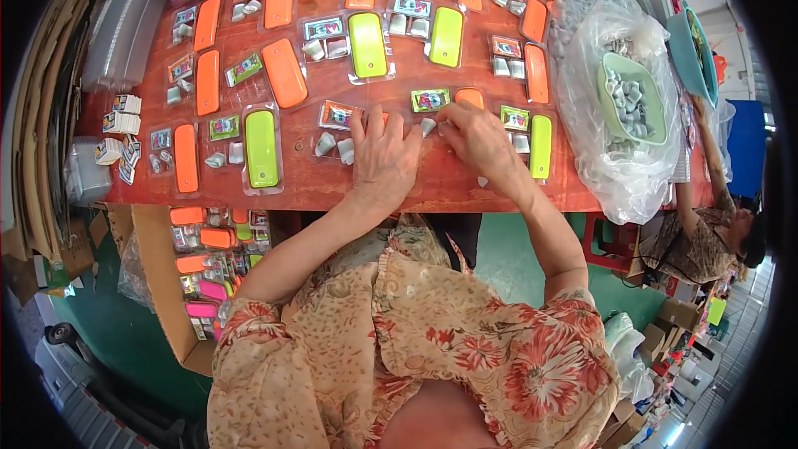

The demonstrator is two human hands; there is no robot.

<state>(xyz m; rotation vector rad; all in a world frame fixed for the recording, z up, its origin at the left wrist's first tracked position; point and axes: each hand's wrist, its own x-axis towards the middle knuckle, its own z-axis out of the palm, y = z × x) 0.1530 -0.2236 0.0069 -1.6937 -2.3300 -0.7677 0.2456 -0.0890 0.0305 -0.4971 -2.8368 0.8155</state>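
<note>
My left hand (386, 154) lies over a clear blister tray with its fingers apart. An orange-edged picture packet (339, 115) and small white rolled pieces (325, 144) show beside its fingers. My right hand (486, 145) has its fingertips pressed together over the neighbouring tray; what they hold, if anything, is hidden. A small white piece (427, 126) sits right at those fingertips, below a green picture packet (430, 100). Part of an orange case (470, 98) shows behind my right hand. Right of it is a tray with a lime-green case (540, 146).
Similar trays with orange cases (284, 73) and lime cases (368, 45) cover the red table (316, 187). A green basket (657, 127) of white pieces stands in a clear plastic bag (582, 100) at right. A carton (196, 357) holds packed sets below left. Another person (698, 237) is at far right.
</note>
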